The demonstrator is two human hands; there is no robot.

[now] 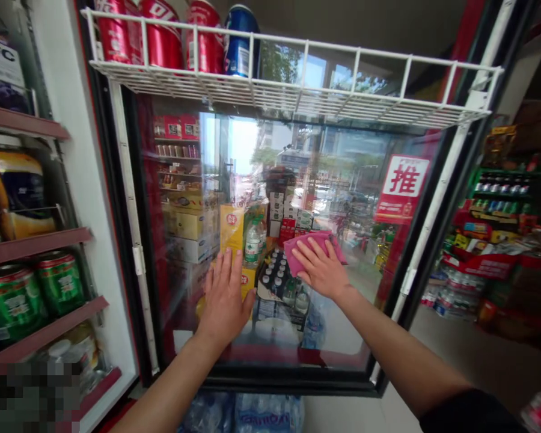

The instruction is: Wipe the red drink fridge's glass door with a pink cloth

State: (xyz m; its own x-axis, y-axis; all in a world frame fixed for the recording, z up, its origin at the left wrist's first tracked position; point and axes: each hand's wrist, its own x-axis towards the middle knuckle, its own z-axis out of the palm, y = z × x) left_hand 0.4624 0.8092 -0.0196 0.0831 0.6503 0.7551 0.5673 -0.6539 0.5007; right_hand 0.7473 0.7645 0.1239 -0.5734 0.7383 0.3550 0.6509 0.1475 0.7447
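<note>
An open fridge door (pixel 270 252) with a glass pane stands in front of me, seen from its inner side. My left hand (pixel 224 297) lies flat on the glass with its fingers stretched out and holds nothing. My right hand (pixel 320 267) presses a pink cloth (pixel 313 248) flat against the glass a little higher and to the right. A red sign (pixel 403 187) with a white character sticks to the pane's upper right.
A white wire rack (pixel 297 90) on the door's top carries red cans (pixel 162 36) and a blue can (pixel 240 39). Fridge shelves (pixel 36 243) at left hold green cans (pixel 31 294). Store shelving (pixel 500 240) stands at right. Bottled water packs (pixel 243 414) lie below.
</note>
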